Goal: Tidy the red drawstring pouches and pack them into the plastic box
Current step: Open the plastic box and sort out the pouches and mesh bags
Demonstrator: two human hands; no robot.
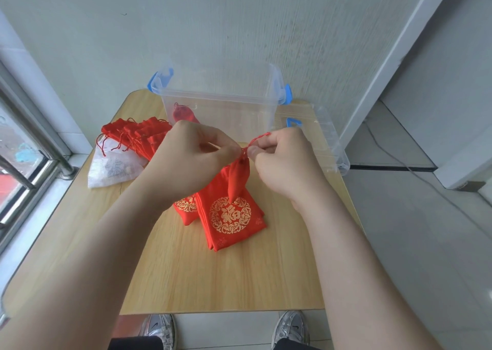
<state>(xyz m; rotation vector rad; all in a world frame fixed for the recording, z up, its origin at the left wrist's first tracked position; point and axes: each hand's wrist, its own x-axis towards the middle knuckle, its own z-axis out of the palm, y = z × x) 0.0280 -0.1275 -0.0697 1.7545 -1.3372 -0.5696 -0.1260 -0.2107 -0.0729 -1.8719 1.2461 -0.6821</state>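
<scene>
Tabletop [186, 283]: pouch [238, 179] hangs below left grip [191, 155], right grip [287, 158] (both pinching).

I am viewing through a single wide-angle camera worn on the head, looking forward and steeply down, sitting close above a table [239, 278] facing a wall [239, 17].

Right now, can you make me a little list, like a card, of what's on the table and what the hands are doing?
left hand: pinches the neck of the held pouch
right hand: pinches the drawstring
held pouch: cinched shut, hanging over the flat pouches
flat pouches: stacked on the table, gold pattern up
pouch pile: on the table, left of the plastic box
plastic box: open, one red pouch inside
lid: lying right of the box
plastic bag: beside the pile
</scene>
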